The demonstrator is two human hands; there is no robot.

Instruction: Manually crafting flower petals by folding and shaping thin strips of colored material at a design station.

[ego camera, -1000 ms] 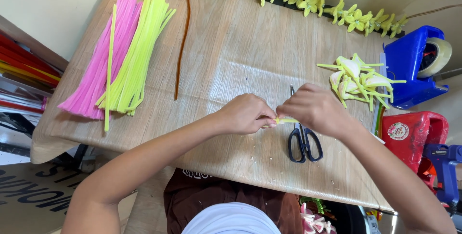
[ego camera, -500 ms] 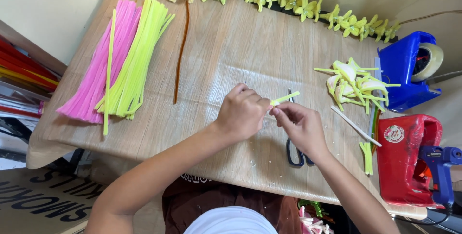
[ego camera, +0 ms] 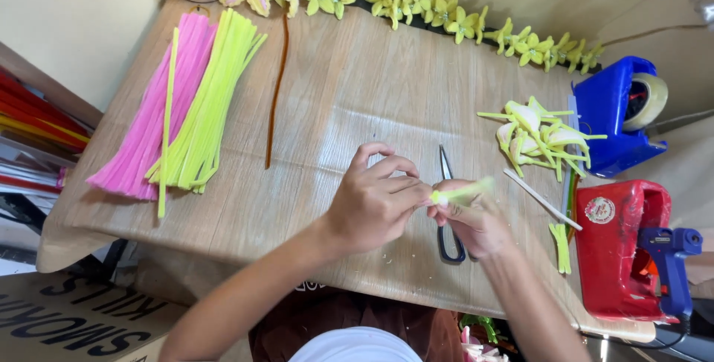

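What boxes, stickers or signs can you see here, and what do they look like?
Red box: right edge of the table, rectangular, glossy red.
Round sticker: on the red box's top corner, pale with a red rim.
Cardboard sign: on the floor at bottom left, brown with big dark lettering.
Tape dispenser: far right, blue, holding a roll of tape.

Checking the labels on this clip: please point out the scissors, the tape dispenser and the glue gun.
scissors (ego camera: pixel 445 164): head view, on the metal blades above the hands.
blue tape dispenser (ego camera: pixel 604 113): head view, on its blue body left of the tape roll.
blue glue gun (ego camera: pixel 669 256): head view, on its body above the handle.
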